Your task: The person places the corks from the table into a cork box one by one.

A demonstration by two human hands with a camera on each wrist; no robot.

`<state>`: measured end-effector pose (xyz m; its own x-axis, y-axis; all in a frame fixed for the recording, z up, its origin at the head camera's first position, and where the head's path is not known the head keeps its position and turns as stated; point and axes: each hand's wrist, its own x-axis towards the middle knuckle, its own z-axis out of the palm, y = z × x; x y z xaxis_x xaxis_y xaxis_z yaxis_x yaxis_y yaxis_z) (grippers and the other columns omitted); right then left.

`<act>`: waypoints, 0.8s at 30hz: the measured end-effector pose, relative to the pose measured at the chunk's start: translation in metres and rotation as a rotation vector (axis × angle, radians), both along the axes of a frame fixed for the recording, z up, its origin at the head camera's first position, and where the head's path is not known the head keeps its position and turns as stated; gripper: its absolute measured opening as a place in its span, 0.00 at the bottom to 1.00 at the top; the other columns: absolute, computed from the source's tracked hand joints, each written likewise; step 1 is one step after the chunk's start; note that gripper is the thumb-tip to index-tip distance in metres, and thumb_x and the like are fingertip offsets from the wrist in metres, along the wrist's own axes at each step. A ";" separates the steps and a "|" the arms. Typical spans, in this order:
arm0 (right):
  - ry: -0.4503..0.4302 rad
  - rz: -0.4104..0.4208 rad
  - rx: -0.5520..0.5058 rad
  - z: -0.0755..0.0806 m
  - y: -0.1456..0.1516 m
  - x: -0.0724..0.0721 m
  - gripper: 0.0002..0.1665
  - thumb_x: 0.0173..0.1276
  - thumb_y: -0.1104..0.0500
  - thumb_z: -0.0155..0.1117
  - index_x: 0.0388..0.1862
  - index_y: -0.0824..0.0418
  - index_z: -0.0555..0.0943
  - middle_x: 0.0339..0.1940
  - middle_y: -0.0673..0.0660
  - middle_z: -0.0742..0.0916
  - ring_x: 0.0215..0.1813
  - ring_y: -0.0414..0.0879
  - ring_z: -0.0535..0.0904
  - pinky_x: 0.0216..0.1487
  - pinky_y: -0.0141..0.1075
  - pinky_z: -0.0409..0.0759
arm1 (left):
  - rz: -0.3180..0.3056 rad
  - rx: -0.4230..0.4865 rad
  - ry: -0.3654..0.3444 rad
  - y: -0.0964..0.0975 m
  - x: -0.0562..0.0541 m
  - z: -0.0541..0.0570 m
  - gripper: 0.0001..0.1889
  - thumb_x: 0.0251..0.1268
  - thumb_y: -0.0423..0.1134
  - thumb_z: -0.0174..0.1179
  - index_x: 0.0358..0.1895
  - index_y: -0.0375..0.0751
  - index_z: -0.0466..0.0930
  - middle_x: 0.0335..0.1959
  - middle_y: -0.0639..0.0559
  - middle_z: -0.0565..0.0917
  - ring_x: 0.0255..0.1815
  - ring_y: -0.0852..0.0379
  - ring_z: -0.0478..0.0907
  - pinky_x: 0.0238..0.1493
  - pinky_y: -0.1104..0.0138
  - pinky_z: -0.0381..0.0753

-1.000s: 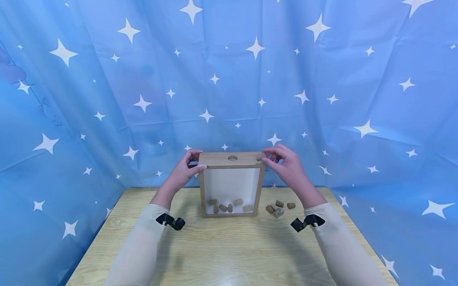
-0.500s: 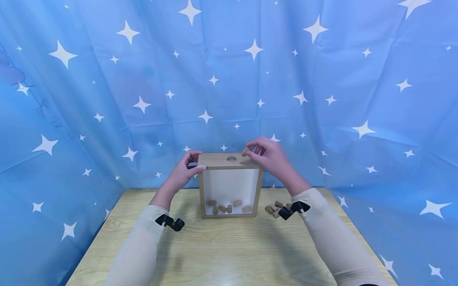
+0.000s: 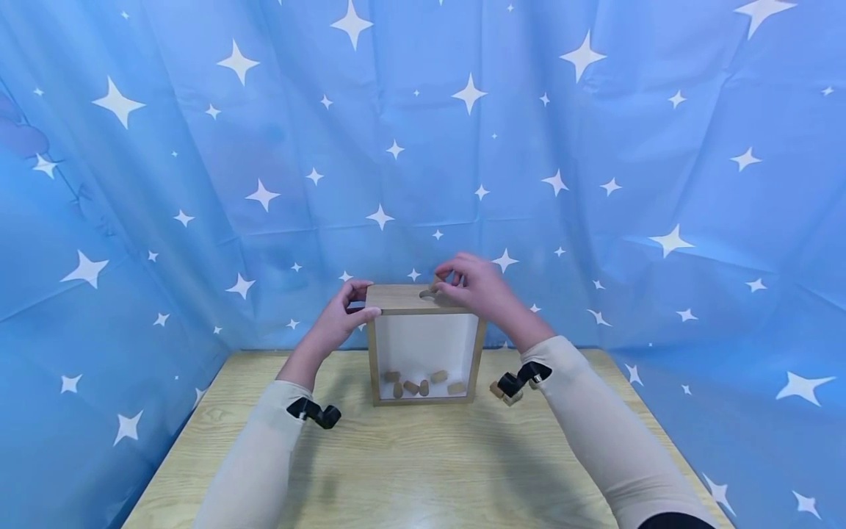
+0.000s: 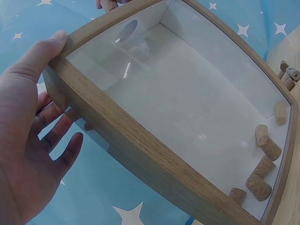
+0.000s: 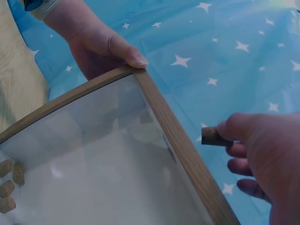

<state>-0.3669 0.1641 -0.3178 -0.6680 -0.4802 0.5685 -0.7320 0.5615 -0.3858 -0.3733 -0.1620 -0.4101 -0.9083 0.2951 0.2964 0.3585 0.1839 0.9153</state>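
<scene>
Just above round hole (image 3: 425, 294) atop wooden box (image 3: 396, 295), right hand (image 3: 479, 288), grip narrowed to pinch, holds cork (image 5: 212, 136). Left hand (image 3: 340, 316), grip clasping box's upper left corner. Box stands on tabletop (image 3: 410, 463), inner corks (image 3: 424, 387) along bottom, outer corks (image 3: 496, 390) at right.

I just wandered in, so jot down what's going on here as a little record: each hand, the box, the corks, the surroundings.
Left hand: grips the box's upper left corner, thumb at the front
Right hand: pinches one cork near the hole
Box: wooden frame, clear front, upright on the table, hole in its top
Corks inside: six, at the bottom
Loose corks: a small group right of the box, partly hidden in the head view
Backdrop: blue, with white stars
</scene>
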 end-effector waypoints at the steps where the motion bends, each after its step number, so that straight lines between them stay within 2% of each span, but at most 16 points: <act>1: -0.002 -0.001 0.012 -0.001 -0.001 -0.001 0.13 0.75 0.62 0.77 0.56 0.62 0.91 0.48 0.54 0.89 0.41 0.45 0.83 0.41 0.39 0.86 | 0.003 -0.006 0.002 0.000 0.000 0.000 0.36 0.79 0.50 0.72 0.81 0.47 0.67 0.74 0.39 0.73 0.75 0.34 0.72 0.73 0.40 0.75; 7: -0.013 -0.005 0.039 -0.006 -0.004 -0.007 0.12 0.76 0.63 0.77 0.56 0.61 0.91 0.47 0.54 0.89 0.42 0.45 0.83 0.41 0.39 0.85 | 0.009 -0.003 0.001 0.001 0.001 -0.001 0.35 0.77 0.51 0.73 0.80 0.50 0.68 0.73 0.40 0.74 0.75 0.34 0.73 0.73 0.40 0.76; 24: -0.046 -0.001 0.121 -0.003 -0.011 -0.004 0.13 0.78 0.59 0.75 0.57 0.62 0.91 0.49 0.54 0.89 0.44 0.46 0.85 0.44 0.41 0.87 | -0.008 0.014 0.006 -0.001 -0.002 -0.001 0.35 0.79 0.48 0.71 0.80 0.46 0.67 0.73 0.38 0.74 0.76 0.32 0.72 0.73 0.41 0.76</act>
<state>-0.3707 0.1534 -0.3206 -0.6925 -0.5430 0.4750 -0.7146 0.6065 -0.3485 -0.3749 -0.1630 -0.4112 -0.9041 0.2984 0.3058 0.3653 0.1684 0.9156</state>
